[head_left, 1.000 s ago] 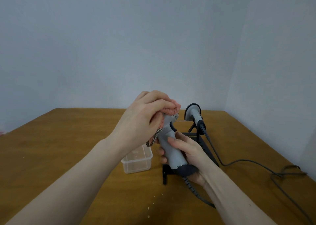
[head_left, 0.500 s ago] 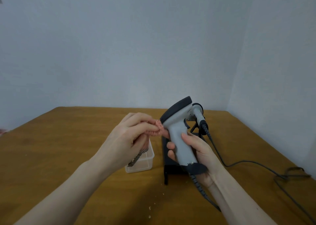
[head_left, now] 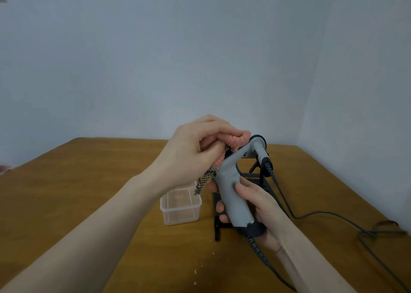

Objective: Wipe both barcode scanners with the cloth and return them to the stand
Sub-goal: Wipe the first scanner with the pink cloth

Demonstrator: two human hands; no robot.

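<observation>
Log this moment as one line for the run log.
step: wiping first scanner | right hand: gripping scanner handle | left hand: pressing cloth on its head | second scanner: on stand

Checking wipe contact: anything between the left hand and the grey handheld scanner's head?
Yes, the head view shows the pink knitted cloth bunched between the left hand and the scanner.

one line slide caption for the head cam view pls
Left hand rubs a pink cloth over a grey barcode scanner gripped by the right hand; second scanner rests on the stand.
</observation>
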